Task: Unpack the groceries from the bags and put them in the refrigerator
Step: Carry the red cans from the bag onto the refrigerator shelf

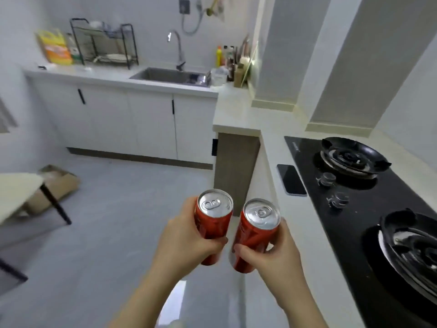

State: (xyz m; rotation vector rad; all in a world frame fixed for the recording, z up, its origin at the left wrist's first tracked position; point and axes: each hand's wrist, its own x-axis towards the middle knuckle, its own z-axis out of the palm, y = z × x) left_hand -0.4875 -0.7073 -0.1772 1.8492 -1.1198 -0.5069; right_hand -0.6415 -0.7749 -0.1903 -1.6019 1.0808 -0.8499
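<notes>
My left hand point(189, 242) grips a tall red drink can point(214, 221) with a silver top, held upright over the grey floor. Beside it my right hand point(272, 259) grips a second red can point(255, 233) of the same kind, tilted a little to the left. The two cans are close together but apart. No refrigerator and no grocery bag is in view.
A white counter point(267, 147) runs along the right with a black gas hob point(354, 185) and a dark phone point(291, 179) on it. Across the floor stand white cabinets with a sink point(170, 75) and a dish rack point(105, 41). A table corner point(21, 192) and a cardboard box point(56, 185) are at the left.
</notes>
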